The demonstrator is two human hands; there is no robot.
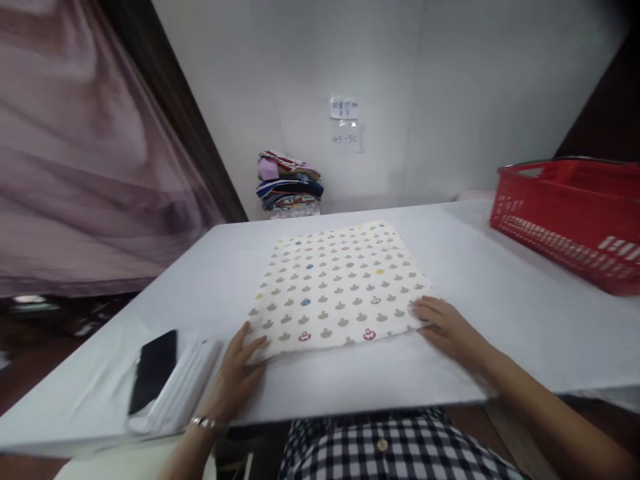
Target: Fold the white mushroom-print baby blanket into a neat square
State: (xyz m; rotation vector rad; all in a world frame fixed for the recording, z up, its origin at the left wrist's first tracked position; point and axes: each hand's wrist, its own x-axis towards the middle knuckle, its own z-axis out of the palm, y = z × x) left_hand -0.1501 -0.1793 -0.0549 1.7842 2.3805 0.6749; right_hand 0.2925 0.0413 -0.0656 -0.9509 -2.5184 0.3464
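Observation:
A cream cloth (335,287) printed with small grey, red and blue shapes lies flat in a square on the white table (500,293). My left hand (239,370) rests at its near left corner, fingers spread and touching the cloth's edge. My right hand (445,327) lies flat on the near right corner, fingers stretched out over the edge. Neither hand grips anything.
A black phone (154,370) lies on a white stack (183,390) at the table's near left. A red plastic basket (575,213) stands at the right. A pile of folded clothes (289,185) sits against the back wall. A purple curtain (85,153) hangs on the left.

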